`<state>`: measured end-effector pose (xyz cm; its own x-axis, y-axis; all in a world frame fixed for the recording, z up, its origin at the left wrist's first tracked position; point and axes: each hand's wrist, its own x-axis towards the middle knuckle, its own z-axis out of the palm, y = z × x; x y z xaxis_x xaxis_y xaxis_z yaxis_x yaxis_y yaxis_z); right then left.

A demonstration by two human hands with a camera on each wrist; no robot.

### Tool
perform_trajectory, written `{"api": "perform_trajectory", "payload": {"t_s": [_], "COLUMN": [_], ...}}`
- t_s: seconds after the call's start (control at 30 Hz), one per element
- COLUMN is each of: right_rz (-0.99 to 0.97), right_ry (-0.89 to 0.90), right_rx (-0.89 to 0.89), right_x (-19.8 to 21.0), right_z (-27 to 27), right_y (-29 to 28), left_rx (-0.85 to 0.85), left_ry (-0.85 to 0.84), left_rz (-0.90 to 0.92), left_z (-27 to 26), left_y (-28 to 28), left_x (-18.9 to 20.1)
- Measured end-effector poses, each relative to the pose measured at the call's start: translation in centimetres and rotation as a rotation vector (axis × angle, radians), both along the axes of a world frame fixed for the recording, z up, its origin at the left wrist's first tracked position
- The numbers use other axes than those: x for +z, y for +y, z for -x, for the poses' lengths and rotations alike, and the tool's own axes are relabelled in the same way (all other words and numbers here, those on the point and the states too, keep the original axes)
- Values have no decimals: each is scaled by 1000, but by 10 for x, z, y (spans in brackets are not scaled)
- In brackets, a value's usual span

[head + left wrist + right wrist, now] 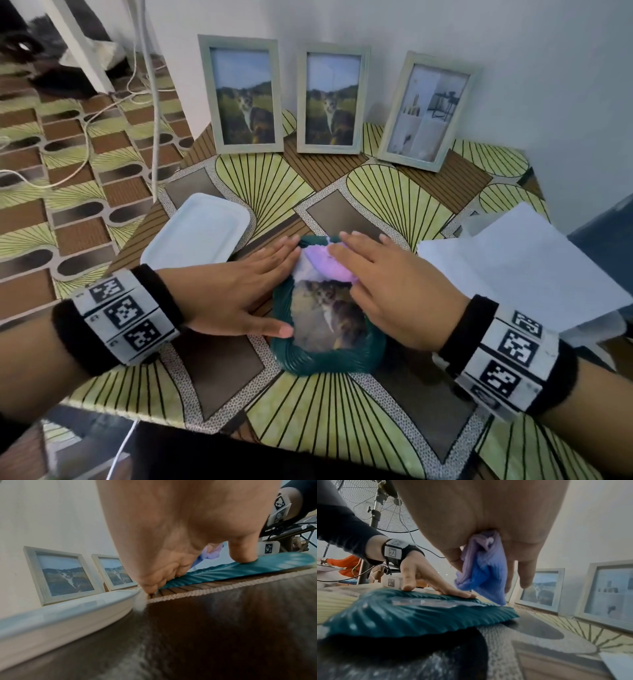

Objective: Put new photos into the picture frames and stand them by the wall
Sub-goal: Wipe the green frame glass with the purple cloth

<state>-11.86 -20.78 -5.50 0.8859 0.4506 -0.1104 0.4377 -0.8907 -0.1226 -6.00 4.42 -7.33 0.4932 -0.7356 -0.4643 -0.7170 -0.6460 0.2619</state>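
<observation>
A dark teal ribbed picture frame (329,359) lies flat on the patterned table (394,192) with a cat photo behind its glass. My left hand (253,284) lies flat, its straight fingers and thumb pressing on the frame's left edge (240,569). My right hand (387,284) hovers over the frame's upper right and holds a purple cloth (329,263) tucked under the palm. In the right wrist view the cloth (484,572) hangs down and its tip touches the frame (419,615). Three pale wooden frames stand against the wall: two with cat photos (244,96) (331,99), one with an interior picture (426,111).
A white rectangular tray (198,233) sits just left of my left hand. White paper sheets (520,260) lie at the table's right side. Cables (85,137) run over the floor to the left. A standing fan (385,507) is behind my left arm.
</observation>
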Motion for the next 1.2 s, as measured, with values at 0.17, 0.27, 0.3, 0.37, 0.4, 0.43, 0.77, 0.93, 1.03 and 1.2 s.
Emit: {"api": "perform_trajectory", "payload": {"t_s": [0.17, 0.27, 0.3, 0.37, 0.4, 0.43, 0.77, 0.93, 1.03, 1.2], "right_rz": [76, 43, 46, 83, 98, 109, 224, 194, 158, 137], "right_ry": [95, 113, 116, 118, 123, 132, 220, 215, 143, 205], "right_rx": [113, 136, 142, 160, 165, 166, 93, 83, 81, 120], "right_x": [-20, -28, -30, -34, -37, -39, -39, -22, -14, -10], "right_z": [3, 2, 0, -4, -6, -8, -24, -22, -19, -12], "right_y": [0, 1, 1, 3, 5, 7, 36, 39, 35, 15], "left_rx": [-4, -12, -16, -30, -37, -44, -47, -43, -39, -20], "left_ry": [-23, -39, -41, -40, -41, -43, -36, -55, -64, -93], "left_rz": [26, 36, 35, 26, 22, 20, 42, 48, 55, 25], "left_z": [0, -1, -2, -3, -3, -4, -6, -5, -3, -7], "left_y": [0, 1, 1, 2, 2, 2, 4, 3, 2, 3], "left_x": [-2, -4, -4, -4, -4, -5, -8, -8, -5, -4]}}
